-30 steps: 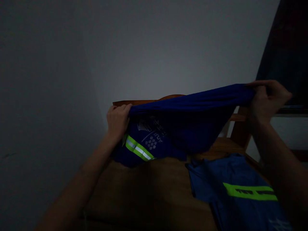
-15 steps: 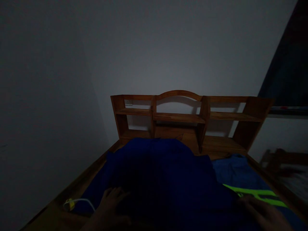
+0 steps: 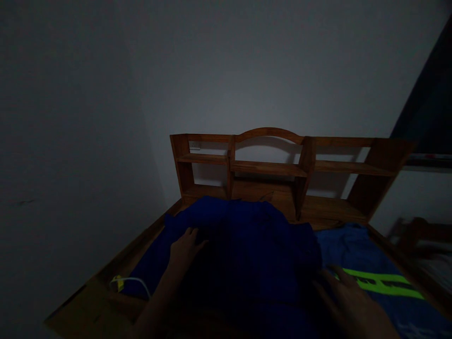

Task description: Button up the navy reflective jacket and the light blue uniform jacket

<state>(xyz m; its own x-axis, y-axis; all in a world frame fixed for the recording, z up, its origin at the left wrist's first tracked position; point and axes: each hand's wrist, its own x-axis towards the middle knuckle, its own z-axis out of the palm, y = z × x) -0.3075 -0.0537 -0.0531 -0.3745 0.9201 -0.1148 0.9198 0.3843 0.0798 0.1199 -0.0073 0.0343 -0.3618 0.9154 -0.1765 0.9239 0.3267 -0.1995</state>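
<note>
A dark blue garment (image 3: 247, 249) lies spread over the bed, its outline looking like a shirt or jacket. My left hand (image 3: 185, 247) rests on its upper left part, with the thumb held away from the fingers. Over the garment's right edge is my right hand (image 3: 348, 296), slightly blurred, its fingers apart. Beside that hand lies a lighter blue cloth (image 3: 342, 247) with a bright yellow-green band (image 3: 384, 284). The dim light hides the garment's folds and lower part.
A wooden headboard (image 3: 270, 168) with open shelves stands behind the garment, against a pale wall (image 3: 226, 70). At the lower left, a white cord (image 3: 136, 279) with a yellow tag (image 3: 119, 283) lies by the bed's edge. Another wooden piece (image 3: 420, 230) appears at the far right.
My left hand has moved forward and to the right over the blue garment. My right hand has shifted left and slightly forward. The garment's upper part looks flatter, and the view has shifted slightly.
</note>
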